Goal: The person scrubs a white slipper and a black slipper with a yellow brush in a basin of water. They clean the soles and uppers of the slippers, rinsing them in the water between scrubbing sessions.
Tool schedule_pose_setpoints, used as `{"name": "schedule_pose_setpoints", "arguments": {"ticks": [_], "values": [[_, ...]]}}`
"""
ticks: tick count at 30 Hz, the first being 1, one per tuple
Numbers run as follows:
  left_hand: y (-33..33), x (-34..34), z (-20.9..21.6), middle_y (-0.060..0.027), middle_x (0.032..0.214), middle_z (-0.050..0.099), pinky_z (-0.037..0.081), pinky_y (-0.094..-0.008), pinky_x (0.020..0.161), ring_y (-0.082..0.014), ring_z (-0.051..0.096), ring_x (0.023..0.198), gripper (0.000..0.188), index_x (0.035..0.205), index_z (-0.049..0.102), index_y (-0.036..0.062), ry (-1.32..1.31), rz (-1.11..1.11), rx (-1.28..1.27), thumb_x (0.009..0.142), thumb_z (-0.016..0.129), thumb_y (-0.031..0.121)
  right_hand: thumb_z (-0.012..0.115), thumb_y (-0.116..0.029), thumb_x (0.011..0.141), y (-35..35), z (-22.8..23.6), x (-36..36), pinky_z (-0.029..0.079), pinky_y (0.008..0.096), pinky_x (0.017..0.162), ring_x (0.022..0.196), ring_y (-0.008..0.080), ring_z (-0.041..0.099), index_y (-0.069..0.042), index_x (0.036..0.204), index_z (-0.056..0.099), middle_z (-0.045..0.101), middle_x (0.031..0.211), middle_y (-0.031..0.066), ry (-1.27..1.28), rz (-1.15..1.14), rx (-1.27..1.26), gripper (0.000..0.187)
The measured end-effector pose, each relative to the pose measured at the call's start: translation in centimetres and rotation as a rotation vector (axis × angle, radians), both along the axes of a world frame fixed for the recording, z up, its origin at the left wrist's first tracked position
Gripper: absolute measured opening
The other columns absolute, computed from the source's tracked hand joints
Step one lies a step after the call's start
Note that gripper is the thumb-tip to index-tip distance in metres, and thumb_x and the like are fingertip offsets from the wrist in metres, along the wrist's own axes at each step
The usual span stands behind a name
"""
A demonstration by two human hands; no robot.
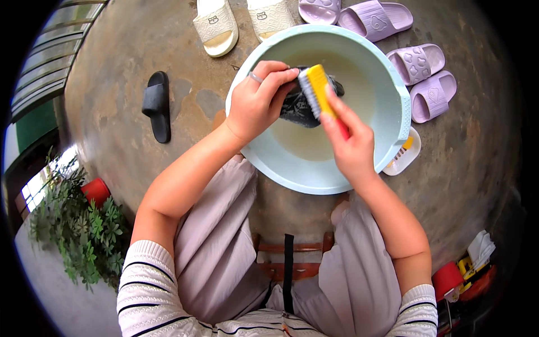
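Over a light blue basin [314, 185] of cloudy water, my left hand [259, 101] grips a wet black slipper [300, 109] with whitish suds on it. Its fingers are closed at the slipper's upper edge; part of the slipper is hidden behind the brush and my hand. My right hand [353, 140] is wrapped round a scrub brush [318, 90] with a yellow and red body and pale bristles. The bristles face left, against or very close to the slipper; I cannot tell which.
A single black slipper [156, 106] lies on the floor to the left. Cream slippers [216, 25] and several purple slippers [375, 21] line the basin's far and right sides. A small white dish [405, 154] sits by its right rim. A leafy plant [84, 230] stands at lower left.
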State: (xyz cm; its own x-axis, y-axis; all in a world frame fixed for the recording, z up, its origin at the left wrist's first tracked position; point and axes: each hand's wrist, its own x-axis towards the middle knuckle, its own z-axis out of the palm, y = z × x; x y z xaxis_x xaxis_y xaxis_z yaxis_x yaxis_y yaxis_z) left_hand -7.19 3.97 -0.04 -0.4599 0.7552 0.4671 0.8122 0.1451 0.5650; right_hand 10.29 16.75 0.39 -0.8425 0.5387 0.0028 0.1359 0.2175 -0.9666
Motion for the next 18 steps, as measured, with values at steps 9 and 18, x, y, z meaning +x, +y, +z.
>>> {"name": "schedule_pose_setpoints", "arguments": {"ticks": [9, 18], "values": [[-0.6, 1.6, 0.1, -0.0106, 0.099, 0.069, 0.056, -0.0333, 0.063, -0.0259, 0.068, 0.077, 0.028, 0.103, 0.069, 0.0068, 0.008, 0.039, -0.041, 0.079, 0.079, -0.004, 0.065, -0.015, 0.101, 0.3, -0.2, -0.9, 0.051, 0.0276, 0.095, 0.108, 0.0118, 0.066, -0.006, 0.141, 0.06, 0.07, 0.13, 0.0144, -0.026, -0.049, -0.215, 0.042], [-2.8, 2.2, -0.5, -0.0108, 0.099, 0.066, 0.055, -0.0344, 0.062, -0.0259, 0.067, 0.077, 0.034, 0.105, 0.067, 0.0087, 0.036, 0.031, -0.106, 0.077, 0.079, -0.005, 0.069, -0.015, 0.098, -1.1, 0.0, 0.4, 0.053, 0.0273, 0.085, 0.095, 0.0121, 0.068, -0.009, 0.142, 0.06, 0.074, 0.119, 0.0166, -0.009, 0.006, -0.18, 0.045]]}}
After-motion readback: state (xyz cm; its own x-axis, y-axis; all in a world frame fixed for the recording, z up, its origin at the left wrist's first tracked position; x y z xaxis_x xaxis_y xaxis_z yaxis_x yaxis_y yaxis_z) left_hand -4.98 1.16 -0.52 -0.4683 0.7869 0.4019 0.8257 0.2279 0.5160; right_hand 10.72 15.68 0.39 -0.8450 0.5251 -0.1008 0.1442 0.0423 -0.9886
